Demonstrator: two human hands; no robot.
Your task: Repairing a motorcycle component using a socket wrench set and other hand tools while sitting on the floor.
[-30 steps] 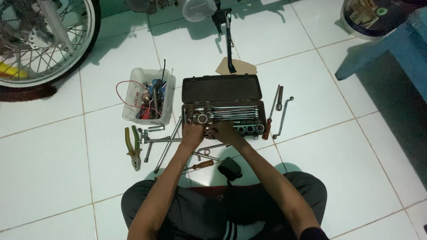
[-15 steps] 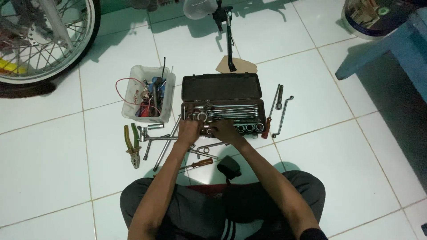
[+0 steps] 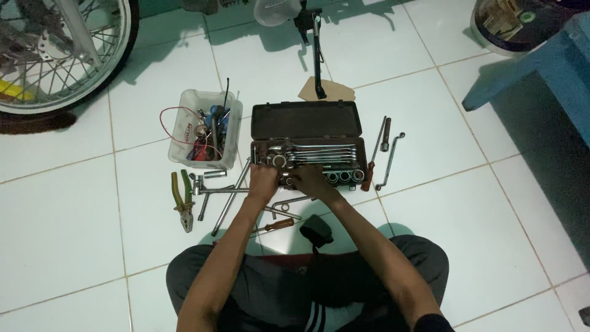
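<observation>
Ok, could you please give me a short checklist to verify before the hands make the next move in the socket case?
1. Socket case open, lid laid back flat: ok.
2. Both hands at the case's front row: ok. Left hand and right hand rest there side by side.
3. What the fingers hold: cannot tell, the hands cover it.
4. Sockets seated in their row on the right: ok.
5. Floor beside the left hand free: not ok. A T-handle wrench, pliers and a screwdriver lie loose there.
6. Plastic tub of small tools upright, apart from the case: ok.
</observation>
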